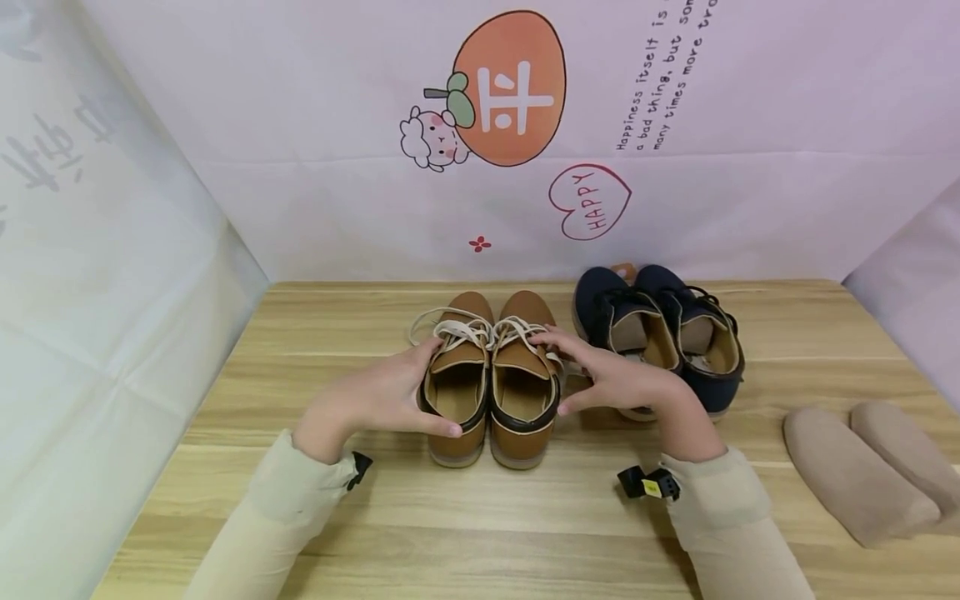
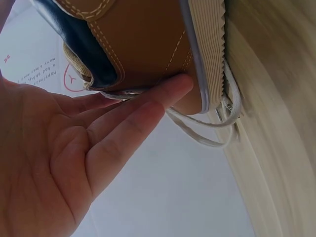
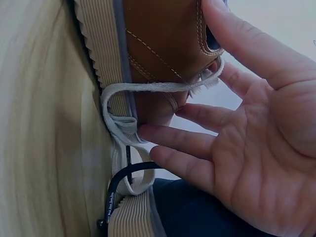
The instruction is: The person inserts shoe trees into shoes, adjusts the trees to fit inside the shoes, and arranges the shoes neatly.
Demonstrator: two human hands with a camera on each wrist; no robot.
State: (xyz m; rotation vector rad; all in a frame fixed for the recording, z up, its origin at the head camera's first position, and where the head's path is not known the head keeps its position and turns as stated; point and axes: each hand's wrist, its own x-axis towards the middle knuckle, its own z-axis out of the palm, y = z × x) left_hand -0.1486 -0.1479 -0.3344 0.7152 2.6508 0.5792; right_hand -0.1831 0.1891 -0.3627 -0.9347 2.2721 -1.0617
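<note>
Side by side on the wooden tabletop stand two brown lace-up shoes, the left shoe [image 1: 459, 447] and the right shoe [image 1: 522, 447], toes toward the back wall. Both have cream laces and dark collars. My left hand [image 1: 393, 392] lies along the left shoe's outer side, its extended fingers [image 2: 168, 91] against the brown upper and its thumb by the heel. Along the outer side of the right shoe is my right hand [image 1: 618, 379], fingers spread and nearly straight. In the right wrist view, its fingertips [image 3: 148, 131] are at the upper, near a looped lace [image 3: 148, 87].
Two navy shoes [image 1: 716, 390] with black laces stand close to the right of the brown pair, behind my right hand. Farther right lies a pair of beige slippers [image 1: 847, 475]. A white printed cloth [image 1: 337, 217] rises along the tabletop's back edge.
</note>
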